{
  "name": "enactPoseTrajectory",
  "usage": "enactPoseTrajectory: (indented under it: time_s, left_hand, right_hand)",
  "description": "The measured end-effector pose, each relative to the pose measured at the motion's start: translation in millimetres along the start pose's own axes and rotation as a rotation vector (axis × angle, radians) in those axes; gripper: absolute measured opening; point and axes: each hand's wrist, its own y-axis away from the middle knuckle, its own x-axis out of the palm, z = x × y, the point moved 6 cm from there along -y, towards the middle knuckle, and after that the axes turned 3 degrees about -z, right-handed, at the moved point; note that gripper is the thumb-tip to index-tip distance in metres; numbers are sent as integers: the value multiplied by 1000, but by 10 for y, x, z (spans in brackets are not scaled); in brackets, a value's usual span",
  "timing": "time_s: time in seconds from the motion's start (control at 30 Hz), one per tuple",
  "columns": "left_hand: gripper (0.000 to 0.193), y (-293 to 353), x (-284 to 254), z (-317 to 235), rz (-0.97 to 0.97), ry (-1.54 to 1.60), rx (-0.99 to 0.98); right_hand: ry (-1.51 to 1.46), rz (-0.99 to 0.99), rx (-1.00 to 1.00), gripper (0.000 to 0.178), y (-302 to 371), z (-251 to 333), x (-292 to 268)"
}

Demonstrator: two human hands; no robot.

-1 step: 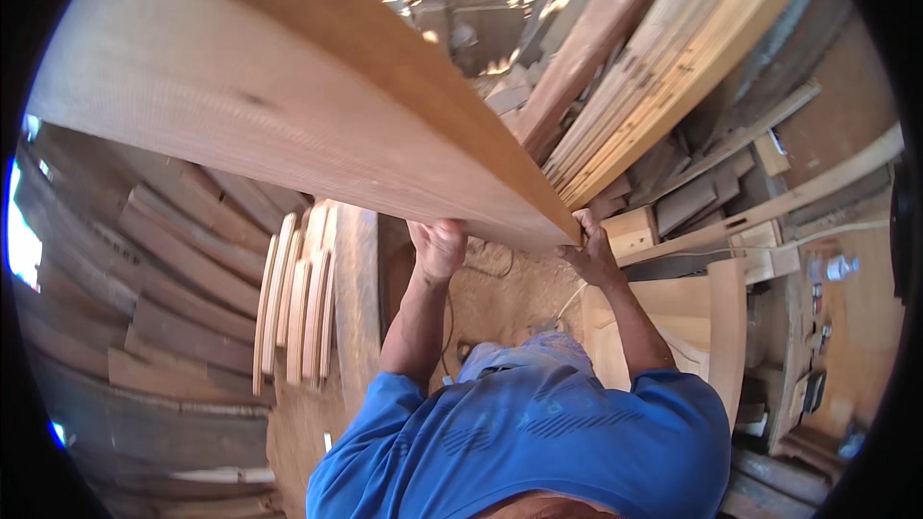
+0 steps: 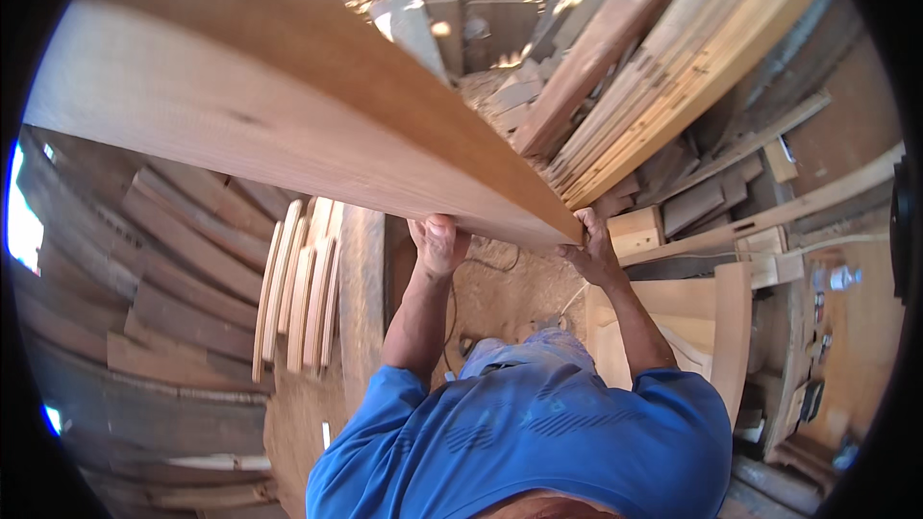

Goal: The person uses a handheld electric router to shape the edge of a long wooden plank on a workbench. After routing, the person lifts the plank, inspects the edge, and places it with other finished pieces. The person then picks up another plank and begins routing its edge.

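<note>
A timber-filled workshop here, sawdust strewn over the brown floor (image 2: pixel 500 284), and across the middle of it all comes the thick wooden board (image 2: pixel 317 149), held up off the floor, its narrow-looking end near the centre and its bulk stretching off to the far left. Left hand (image 2: pixel 440 246) under the lower edge, its grip holding the board, though the fingers behind are hidden; right hand (image 2: pixel 591 248) clasped around the near end, a narrow grip at the corner. So the step in hand looks like supporting and steering this board, and any next move, I'd judge, calls for both hands working together, the long far part kept level and clear of the neighbouring wood. Just left, pale strips (image 2: pixel 298 298) stand bunched beside a weathered timber (image 2: pixel 361 288); beyond them, dark planks (image 2: pixel 192 317) fill the left side. Far right, a stack of light planks (image 2: pixel 692 58) leans by a reddish beam (image 2: pixel 611 48), and nearer on the right there's a pale panel (image 2: pixel 659 298). Any writing? Faint lettering and striped blocks on the blue shirt (image 2: pixel 529 442); the small bottle (image 2: pixel 844 278) at right is too blurred to read.
</note>
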Motion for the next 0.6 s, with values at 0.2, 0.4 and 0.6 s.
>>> enactPoseTrajectory:
  time_s: [0.2, 0.4, 0.6]
  left_hand:
    - [81, 579, -1399, -283, -289, -137, 23]
    - [91, 1059, -1844, -1307, -555, -455, 185]
    - [73, 1019, -1860, -2780, -614, -327, 429]
  right_hand:
    - [33, 116, -215, 63, 196, 266, 1071]
    - [-59, 276, -233, 63, 278, 821, 1772]
    - [-283, 441, -336, 59, 358, 1752, 2639]
